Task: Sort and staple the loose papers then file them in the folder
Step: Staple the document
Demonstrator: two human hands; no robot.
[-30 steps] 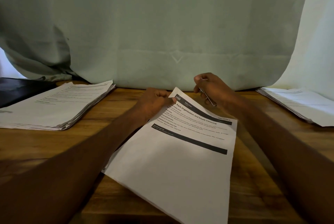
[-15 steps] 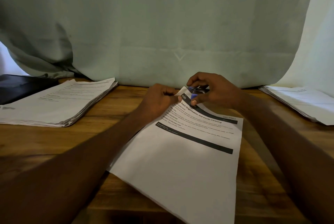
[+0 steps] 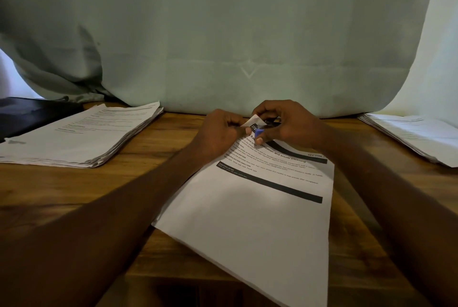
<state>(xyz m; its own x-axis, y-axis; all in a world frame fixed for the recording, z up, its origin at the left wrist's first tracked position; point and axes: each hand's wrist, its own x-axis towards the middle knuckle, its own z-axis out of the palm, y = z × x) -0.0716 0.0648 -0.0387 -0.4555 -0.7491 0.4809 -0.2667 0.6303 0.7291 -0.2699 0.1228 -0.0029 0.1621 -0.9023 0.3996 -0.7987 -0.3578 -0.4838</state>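
A big pale green cloth (image 3: 223, 34) hung down at the back like a curtain. It reached the far edge of a brown wooden table (image 3: 62, 190) with dark streaks in the wood. Bright white light (image 3: 446, 46) showed past the cloth on the right side.

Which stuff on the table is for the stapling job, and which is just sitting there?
For the job:
- paper set, corner pinched by the left hand
- small blue stapler, gripped by the right hand
- paper stack on the left
- paper stack on the right
- dark folder

Just there:
- green cloth backdrop
- wooden table
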